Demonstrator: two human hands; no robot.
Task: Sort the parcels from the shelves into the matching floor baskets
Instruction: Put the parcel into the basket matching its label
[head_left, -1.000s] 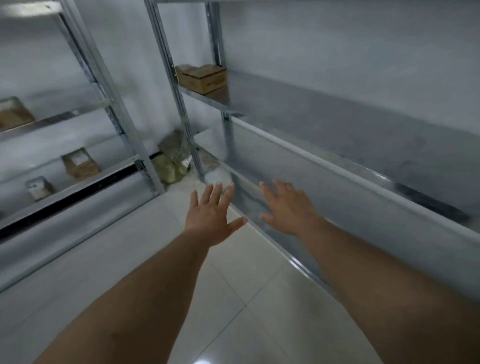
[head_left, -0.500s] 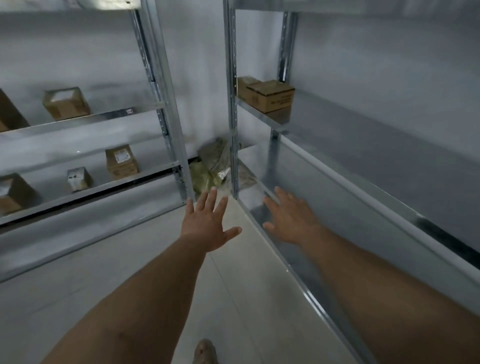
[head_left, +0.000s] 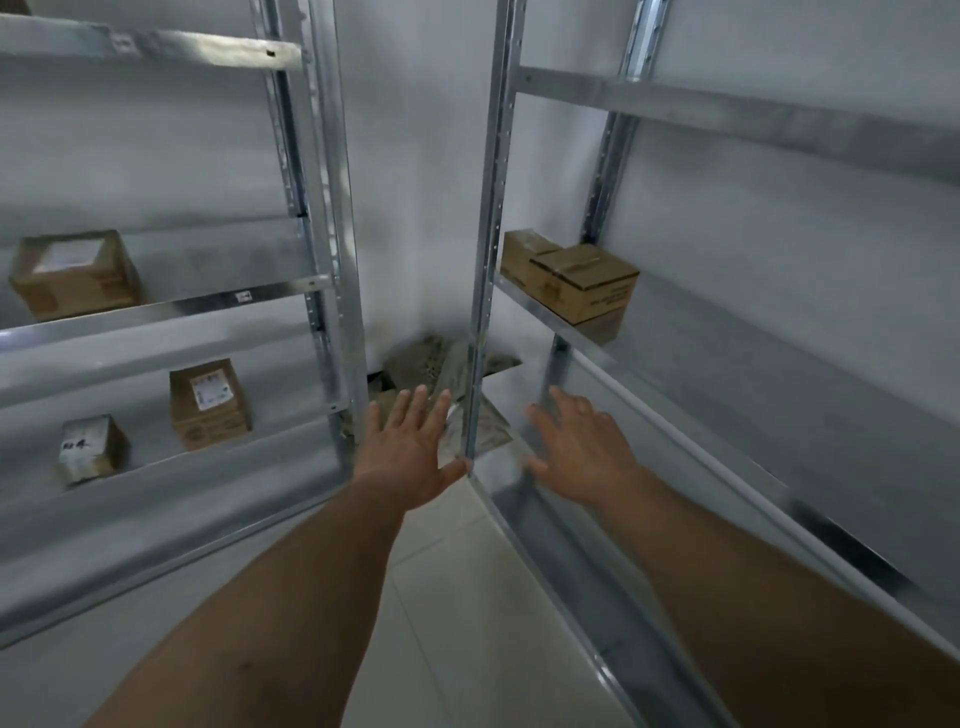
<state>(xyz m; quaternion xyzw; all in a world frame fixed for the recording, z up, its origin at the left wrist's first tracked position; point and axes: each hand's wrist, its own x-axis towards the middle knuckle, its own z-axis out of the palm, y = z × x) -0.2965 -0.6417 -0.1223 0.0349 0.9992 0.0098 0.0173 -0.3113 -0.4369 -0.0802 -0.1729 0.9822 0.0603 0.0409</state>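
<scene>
Head camera looks down two bare forearms into a corner where two metal racks meet. The left hand (head_left: 410, 452) is spread wide, palm down, with straight, fanned fingers, and it holds nothing. It hangs over the floor in the gap between the racks, its thumb tip right at the foot of the right rack's front post (head_left: 485, 260); whether it touches cannot be told. The right hand (head_left: 582, 447) is likewise flat and open, gripping nothing. It reaches past that post into the bay above the bottom shelf (head_left: 566, 525), under the lip of the middle shelf (head_left: 727, 374). On that middle shelf, at its far end against the back post, sit two brown parcels touching each other: a larger box (head_left: 584, 283) in front and a smaller box (head_left: 522, 254) behind it, both well above and beyond the right hand's fingertips. The left rack (head_left: 332, 208) carries three more: a labelled carton (head_left: 75, 275) on its middle shelf, and below it an upright labelled box (head_left: 208, 405) beside a small marked box (head_left: 91, 449), all well apart from the left hand. The pale tiled floor (head_left: 467, 597) runs as a lane between the two racks' front edges, narrowing toward the corner, where a heap of crumpled bags (head_left: 431, 364) fills the space just beyond the left hand's fingertips.
</scene>
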